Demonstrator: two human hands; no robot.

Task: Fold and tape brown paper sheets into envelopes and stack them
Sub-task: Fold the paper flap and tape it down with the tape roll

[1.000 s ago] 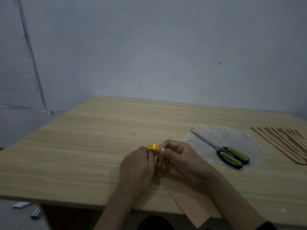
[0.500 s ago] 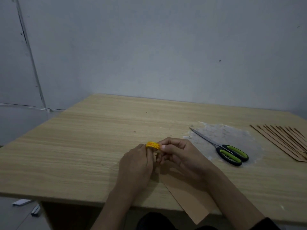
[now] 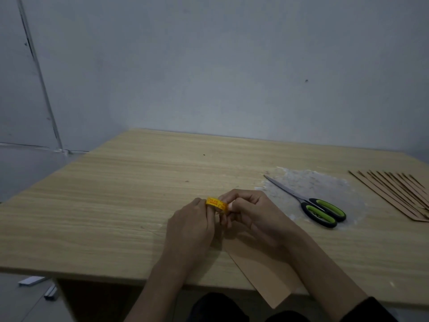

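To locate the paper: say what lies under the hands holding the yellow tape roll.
A flat brown paper sheet lies on the light wooden table, near end overhanging the edge. Its far end is hidden beneath the left hand and right hand.

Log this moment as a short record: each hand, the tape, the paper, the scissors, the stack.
left hand: holds the yellow tape roll
right hand: pinches the same roll from the other side
brown sheet: flat under the hands, overhanging the near edge of the table
scissors: closed, lying right of the hands
envelope stack: fanned out at the right edge of the table
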